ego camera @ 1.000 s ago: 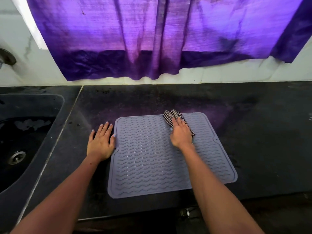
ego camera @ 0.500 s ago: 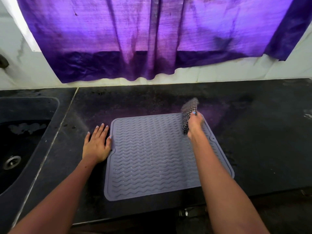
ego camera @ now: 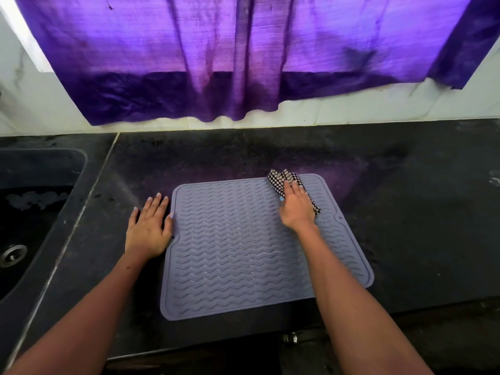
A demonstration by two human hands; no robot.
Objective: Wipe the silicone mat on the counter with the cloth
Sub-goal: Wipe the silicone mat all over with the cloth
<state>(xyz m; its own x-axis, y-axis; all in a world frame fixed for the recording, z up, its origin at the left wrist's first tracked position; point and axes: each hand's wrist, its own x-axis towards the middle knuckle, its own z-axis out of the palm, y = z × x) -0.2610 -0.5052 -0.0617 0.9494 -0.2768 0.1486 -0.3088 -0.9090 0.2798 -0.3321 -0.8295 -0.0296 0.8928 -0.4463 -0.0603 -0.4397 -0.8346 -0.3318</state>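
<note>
A grey-purple silicone mat (ego camera: 238,253) with wavy ridges lies flat on the dark counter (ego camera: 405,212). A black-and-white checked cloth (ego camera: 281,180) sits on the mat's far right part, close to its back edge. My right hand (ego camera: 297,209) lies on the cloth with straight fingers and presses it onto the mat; most of the cloth is hidden under the hand. My left hand (ego camera: 148,228) rests flat on the counter with fingers spread, its thumb side touching the mat's left edge.
A dark sink (ego camera: 40,171) with a metal drain (ego camera: 12,254) is set into the counter at the left. A purple curtain (ego camera: 243,63) hangs against the white wall behind. The counter's front edge runs just below the mat.
My right hand, which held the cloth lifted at the mat's back right edge, has come down and a little left, pressing the cloth flat on the mat. My left hand stays put.
</note>
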